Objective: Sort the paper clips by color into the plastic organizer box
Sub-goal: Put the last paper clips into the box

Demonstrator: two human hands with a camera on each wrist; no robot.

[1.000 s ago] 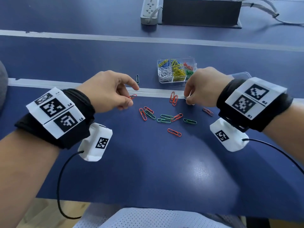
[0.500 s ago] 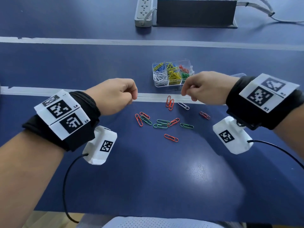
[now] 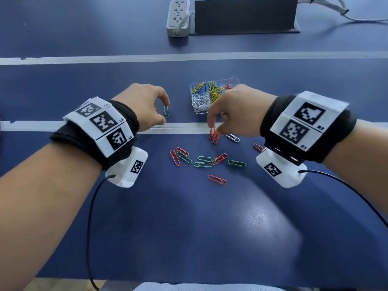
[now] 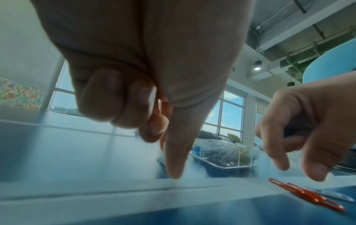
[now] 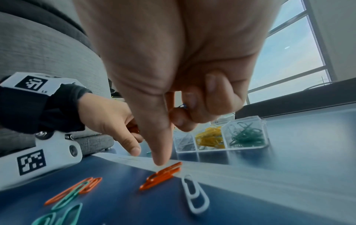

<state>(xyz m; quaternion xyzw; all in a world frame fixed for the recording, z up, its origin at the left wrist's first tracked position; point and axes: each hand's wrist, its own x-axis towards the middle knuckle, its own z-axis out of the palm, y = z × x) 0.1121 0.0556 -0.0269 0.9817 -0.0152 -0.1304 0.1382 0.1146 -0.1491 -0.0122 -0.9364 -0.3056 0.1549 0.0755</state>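
The clear plastic organizer box [image 3: 212,95] with divided compartments sits on the dark blue table [image 3: 189,217], just beyond a pale tape line; its compartments hold white, yellow, blue, red and green paper clips. Left of the box, a single green paper clip [image 3: 166,111] lies on the table, and the left hand [image 3: 144,106] has its forefinger and thumb spread on either side of it; whether they touch it cannot be told. In the left wrist view the other fingers are curled into the palm, with something orange tucked between them. On the near side of the box, at the tape line, lie two orange paper clips [image 3: 213,135] side by side. The right hand [image 3: 237,114] reaches down to them, thumb and forefinger tips just above or touching their far ends, not plainly closed on them. A white paper clip [image 3: 233,138] lies just right of that pair. Nearer the person than the box, loose orange and green clips [image 3: 206,161] are scattered.
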